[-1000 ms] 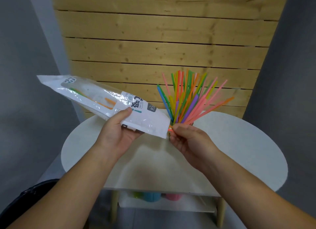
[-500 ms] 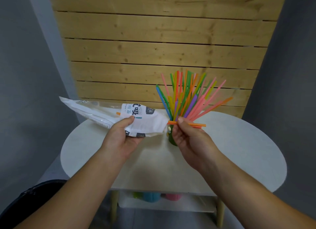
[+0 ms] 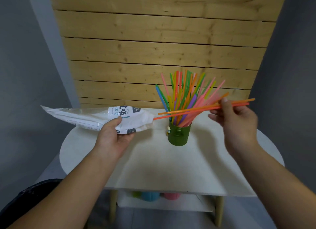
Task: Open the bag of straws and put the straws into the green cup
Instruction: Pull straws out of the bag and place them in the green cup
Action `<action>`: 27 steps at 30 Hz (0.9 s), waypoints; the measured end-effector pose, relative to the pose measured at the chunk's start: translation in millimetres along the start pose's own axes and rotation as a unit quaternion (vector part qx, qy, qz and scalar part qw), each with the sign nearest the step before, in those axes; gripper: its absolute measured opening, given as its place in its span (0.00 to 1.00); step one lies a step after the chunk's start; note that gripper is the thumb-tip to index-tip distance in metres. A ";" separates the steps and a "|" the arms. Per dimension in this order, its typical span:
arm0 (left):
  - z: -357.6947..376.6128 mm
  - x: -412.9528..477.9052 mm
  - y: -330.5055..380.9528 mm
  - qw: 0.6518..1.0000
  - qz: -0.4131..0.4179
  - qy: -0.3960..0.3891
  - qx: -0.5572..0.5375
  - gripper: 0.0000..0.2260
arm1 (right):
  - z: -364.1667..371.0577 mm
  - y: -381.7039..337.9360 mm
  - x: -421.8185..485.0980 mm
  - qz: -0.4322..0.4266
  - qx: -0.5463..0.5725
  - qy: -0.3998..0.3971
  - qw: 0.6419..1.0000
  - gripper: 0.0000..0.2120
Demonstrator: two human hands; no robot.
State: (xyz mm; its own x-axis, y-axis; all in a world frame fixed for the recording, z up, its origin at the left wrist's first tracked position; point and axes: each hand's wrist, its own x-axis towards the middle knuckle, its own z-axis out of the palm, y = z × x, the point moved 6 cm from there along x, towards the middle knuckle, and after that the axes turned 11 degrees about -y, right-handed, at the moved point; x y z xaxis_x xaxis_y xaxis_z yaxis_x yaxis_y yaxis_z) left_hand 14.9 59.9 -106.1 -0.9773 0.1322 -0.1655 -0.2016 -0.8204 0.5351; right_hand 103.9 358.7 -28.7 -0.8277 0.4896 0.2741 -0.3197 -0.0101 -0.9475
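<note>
Left hand is gripping white plastic bag; right hand is pinching long orange straws. Their nine-o'clock ends are risking tipping green cylindrical cup.

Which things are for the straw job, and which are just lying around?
Job: white plastic straw bag (left hand), thin orange straws (right hand), green cup holding colourful straws.
Lying about: blue cup, pink cup on the lower shelf.
</note>
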 end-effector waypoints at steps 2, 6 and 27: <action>1.2 -0.1 -0.3 1.000 0.000 -0.001 0.002 0.09 | -16.4 -7.5 4.5 -0.029 -0.051 0.026 0.998 0.11; 3.3 0.1 -4.7 1.000 -0.006 -0.004 0.008 0.08 | -24.9 -20.5 3.6 -0.079 -0.147 0.025 0.986 0.10; 9.3 -2.2 -5.3 0.999 0.000 -0.019 0.046 0.07 | -14.2 -39.2 7.8 -0.146 -0.230 -0.041 0.961 0.08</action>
State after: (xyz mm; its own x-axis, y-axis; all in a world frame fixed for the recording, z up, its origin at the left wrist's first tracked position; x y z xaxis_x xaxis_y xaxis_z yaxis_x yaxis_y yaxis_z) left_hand 17.5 69.1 -100.9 -0.9787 0.1543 -0.1357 -0.2052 -0.7659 0.6093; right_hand 116.5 375.3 8.2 -0.7733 0.3423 0.5337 -0.3216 0.5137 -0.7954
